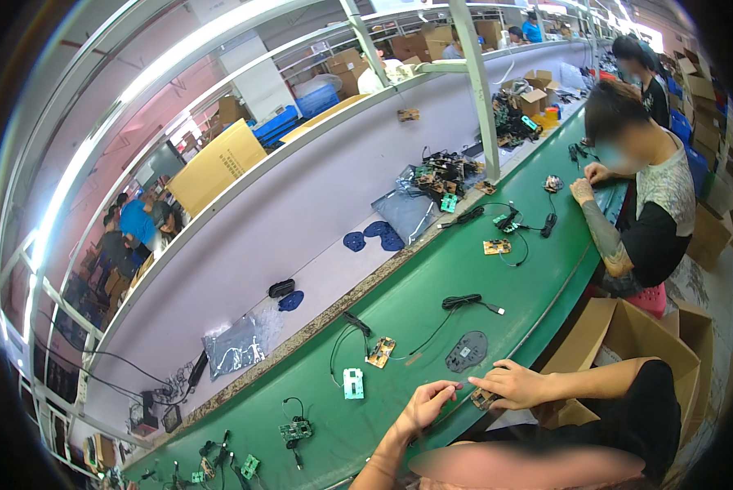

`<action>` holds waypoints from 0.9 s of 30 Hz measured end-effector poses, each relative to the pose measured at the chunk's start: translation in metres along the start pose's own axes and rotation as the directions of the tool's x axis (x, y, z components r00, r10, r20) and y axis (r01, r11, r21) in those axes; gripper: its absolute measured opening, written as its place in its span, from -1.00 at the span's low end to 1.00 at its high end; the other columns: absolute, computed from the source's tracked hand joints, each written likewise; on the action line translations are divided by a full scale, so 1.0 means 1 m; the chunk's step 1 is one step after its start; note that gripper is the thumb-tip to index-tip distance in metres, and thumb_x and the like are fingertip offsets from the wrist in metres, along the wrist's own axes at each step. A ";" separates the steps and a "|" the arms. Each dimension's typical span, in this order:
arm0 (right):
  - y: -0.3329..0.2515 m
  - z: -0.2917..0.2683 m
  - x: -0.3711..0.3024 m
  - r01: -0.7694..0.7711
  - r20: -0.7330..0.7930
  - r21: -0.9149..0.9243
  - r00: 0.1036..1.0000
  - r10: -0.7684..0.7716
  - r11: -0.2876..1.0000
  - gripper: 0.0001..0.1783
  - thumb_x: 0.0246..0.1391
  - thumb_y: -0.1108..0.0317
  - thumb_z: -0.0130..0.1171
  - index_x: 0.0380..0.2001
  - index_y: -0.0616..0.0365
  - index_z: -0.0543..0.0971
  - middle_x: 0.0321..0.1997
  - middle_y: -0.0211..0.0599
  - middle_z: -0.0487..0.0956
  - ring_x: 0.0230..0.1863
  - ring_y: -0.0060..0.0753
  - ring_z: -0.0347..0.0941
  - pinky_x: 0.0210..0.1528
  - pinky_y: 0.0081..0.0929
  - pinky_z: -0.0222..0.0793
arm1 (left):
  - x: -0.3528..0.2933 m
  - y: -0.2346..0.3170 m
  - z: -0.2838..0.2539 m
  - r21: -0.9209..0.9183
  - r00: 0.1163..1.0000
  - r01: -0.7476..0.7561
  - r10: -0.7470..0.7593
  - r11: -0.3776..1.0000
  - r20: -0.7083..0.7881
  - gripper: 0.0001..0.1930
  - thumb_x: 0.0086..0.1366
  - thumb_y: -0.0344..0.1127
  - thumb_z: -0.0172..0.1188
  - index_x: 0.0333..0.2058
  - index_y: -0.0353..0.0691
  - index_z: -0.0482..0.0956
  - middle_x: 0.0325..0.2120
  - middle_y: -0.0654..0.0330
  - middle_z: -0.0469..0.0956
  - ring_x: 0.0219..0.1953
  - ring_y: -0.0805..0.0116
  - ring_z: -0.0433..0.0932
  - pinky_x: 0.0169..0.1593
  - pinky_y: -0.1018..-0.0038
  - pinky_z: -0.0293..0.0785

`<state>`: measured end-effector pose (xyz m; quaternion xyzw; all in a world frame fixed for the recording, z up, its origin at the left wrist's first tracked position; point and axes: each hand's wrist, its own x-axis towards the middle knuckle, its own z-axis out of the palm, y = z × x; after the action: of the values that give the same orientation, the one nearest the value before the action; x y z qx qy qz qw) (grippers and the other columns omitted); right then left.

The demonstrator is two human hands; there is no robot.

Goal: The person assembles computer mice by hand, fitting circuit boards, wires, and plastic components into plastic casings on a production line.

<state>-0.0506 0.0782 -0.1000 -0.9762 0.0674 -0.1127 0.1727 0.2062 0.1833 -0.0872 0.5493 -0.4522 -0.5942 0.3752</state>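
At the near edge of the green bench, my right hand (509, 384) is closed on a small brown circuit board (484, 399), which its fingers partly cover. Just left of it, my left hand (425, 406) is pinched, thumb against forefinger; whatever sits between the fingertips is too small to name. Beyond both hands a dark grey rounded plastic plate (467, 351) lies flat. Farther left are an orange-brown circuit board (381, 352) with a black cable and a white-and-teal rectangular piece (353, 383).
A coiled black USB cable (462, 302) and green circuit boards (296, 430) lie along the green bench (415, 327). Clear plastic bags (234, 347) and dark blue pieces (385, 236) rest on the back ledge. A co-worker (652, 188) sits at right; open cardboard boxes (652, 343) stand beside me.
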 end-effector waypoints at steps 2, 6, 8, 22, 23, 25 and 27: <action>0.003 0.000 0.003 0.046 -0.042 0.083 0.998 -0.042 0.995 -0.13 0.09 0.16 0.31 0.43 0.01 0.20 0.00 -0.19 0.50 0.09 -0.18 0.46 0.25 -0.11 0.25 | -0.001 -0.006 -0.001 -0.036 1.000 0.007 -0.006 0.999 0.009 -0.71 0.46 -0.24 0.09 -0.01 -0.29 0.63 -0.41 0.43 0.50 -0.44 0.67 0.29 -0.38 0.66 0.23; 0.003 -0.016 0.018 0.206 -0.098 0.099 0.976 -0.196 0.974 -0.21 0.08 0.21 0.31 0.39 -0.01 0.29 -0.01 -0.05 0.46 -0.03 -0.06 0.45 0.14 -0.14 0.32 | -0.003 -0.024 -0.007 -0.027 0.998 -0.054 0.054 0.998 -0.018 -0.77 0.42 -0.30 0.13 -0.09 -0.30 0.64 -0.40 0.39 0.55 -0.39 0.65 0.39 -0.31 0.64 0.35; -0.005 -0.024 0.019 0.170 -0.062 0.200 0.985 -0.160 0.965 -0.29 0.12 0.25 0.26 0.37 -0.08 0.35 -0.04 0.01 0.40 -0.11 -0.05 0.42 0.05 -0.21 0.36 | -0.008 -0.036 0.001 -0.055 0.998 -0.062 0.061 0.997 -0.010 -0.79 0.42 -0.31 0.14 -0.10 -0.28 0.62 -0.38 0.42 0.52 -0.38 0.66 0.37 -0.30 0.63 0.34; -0.037 0.016 0.026 -0.115 0.001 0.669 0.988 0.154 0.734 -0.62 0.10 0.21 0.35 -0.07 0.18 0.61 -0.33 -0.17 0.57 -0.29 -0.21 0.52 -0.21 -0.30 0.44 | -0.021 -0.053 0.027 0.527 0.802 -0.161 0.421 0.834 -0.423 -0.87 0.17 -0.49 0.30 -0.29 -0.32 0.63 -0.40 0.04 0.59 -0.38 0.20 0.59 -0.24 0.36 0.52; -0.024 0.021 0.030 -0.044 -0.122 0.664 0.979 0.166 0.746 -0.71 0.09 0.23 0.36 -0.19 0.20 0.66 -0.39 -0.20 0.57 -0.32 -0.22 0.52 -0.24 -0.31 0.45 | -0.013 -0.053 0.024 0.530 0.808 -0.156 0.417 0.833 -0.417 -0.89 0.16 -0.49 0.30 -0.32 -0.31 0.62 -0.42 0.04 0.58 -0.38 0.19 0.59 -0.23 0.35 0.52; 0.000 0.012 0.042 0.098 -0.222 0.604 0.974 0.048 0.791 -0.81 -0.01 0.37 0.40 -0.32 0.21 0.66 -0.41 -0.20 0.60 -0.39 -0.22 0.53 -0.32 -0.30 0.44 | 0.000 -0.053 0.020 0.579 0.733 -0.228 0.529 0.783 -0.426 -0.96 0.16 -0.49 0.25 -0.43 -0.32 0.58 -0.48 0.05 0.55 -0.43 0.15 0.53 -0.29 0.34 0.46; 0.009 -0.014 0.046 0.123 -0.282 0.546 0.958 0.044 0.829 -0.80 -0.03 0.39 0.41 -0.32 0.21 0.66 -0.41 -0.19 0.61 -0.38 -0.19 0.54 -0.32 -0.30 0.43 | 0.003 -0.033 0.022 0.404 0.789 -0.199 0.390 0.893 -0.474 -0.93 0.19 -0.46 0.30 -0.38 -0.34 0.63 -0.50 0.17 0.55 -0.42 0.42 0.48 -0.30 0.46 0.42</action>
<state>-0.0108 0.0578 -0.0812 -0.8578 0.0350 -0.2691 0.4364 0.1858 0.1936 -0.1200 0.6713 -0.5018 -0.2616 0.4786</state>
